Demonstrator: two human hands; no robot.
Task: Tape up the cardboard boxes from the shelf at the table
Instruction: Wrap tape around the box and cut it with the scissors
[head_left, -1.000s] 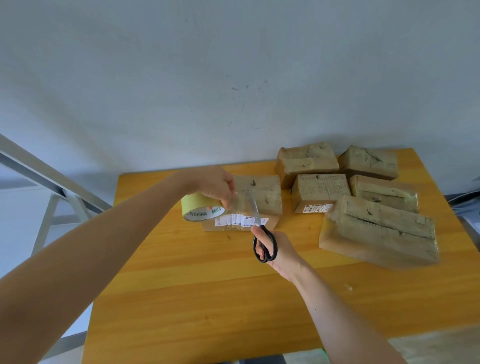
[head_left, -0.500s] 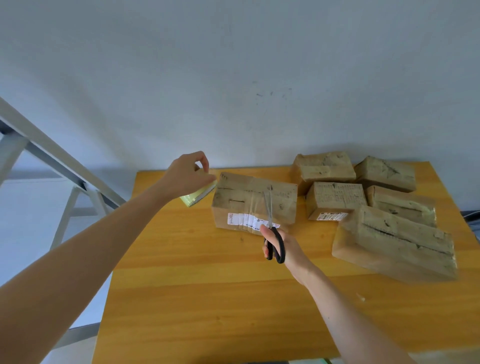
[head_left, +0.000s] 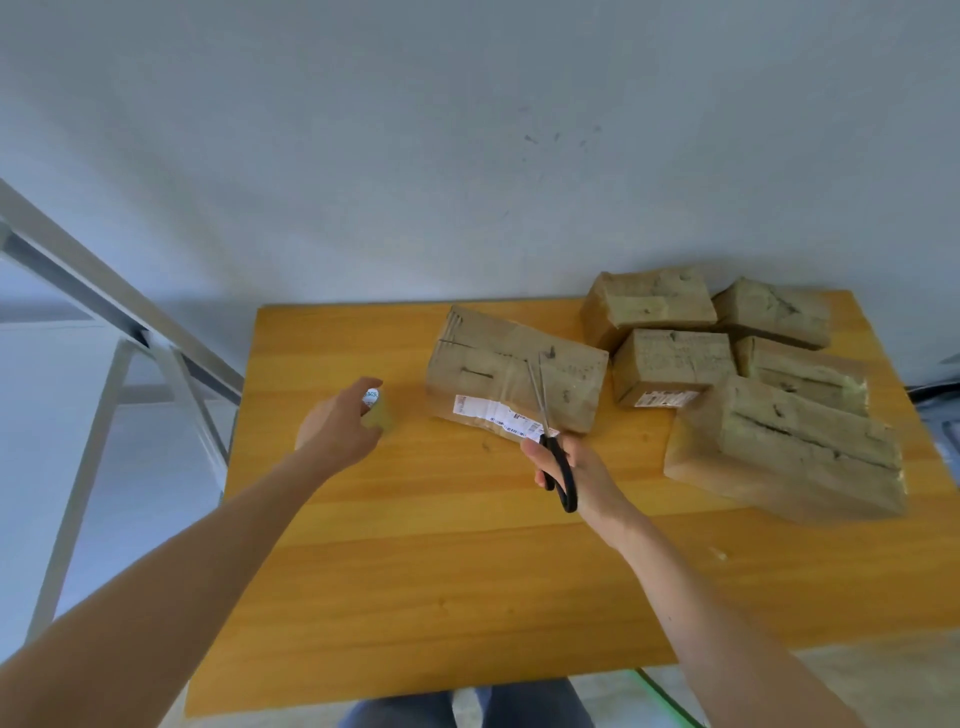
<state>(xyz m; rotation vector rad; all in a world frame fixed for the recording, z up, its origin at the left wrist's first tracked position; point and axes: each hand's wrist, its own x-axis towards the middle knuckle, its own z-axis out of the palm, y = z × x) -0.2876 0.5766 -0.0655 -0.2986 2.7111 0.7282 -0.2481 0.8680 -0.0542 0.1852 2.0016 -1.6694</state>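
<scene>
A cardboard box (head_left: 498, 364) with a white label lies on the wooden table (head_left: 415, 571), clear tape across its top. My right hand (head_left: 582, 467) grips black-handled scissors (head_left: 550, 436), whose blades point up over the box's front face. My left hand (head_left: 337, 426) is to the left of the box and holds the yellow tape roll (head_left: 379, 413) low over the table. The roll is mostly hidden behind my fingers.
Several other cardboard boxes (head_left: 675, 364) crowd the table's back right, the largest one (head_left: 789, 452) nearest the front. A grey metal shelf frame (head_left: 130, 332) stands to the left of the table. A small scrap (head_left: 719, 553) lies near the right edge.
My left hand has carried the tape roll away from the box, leftward and down toward the table. The right hand keeps the scissors at the box's front.
</scene>
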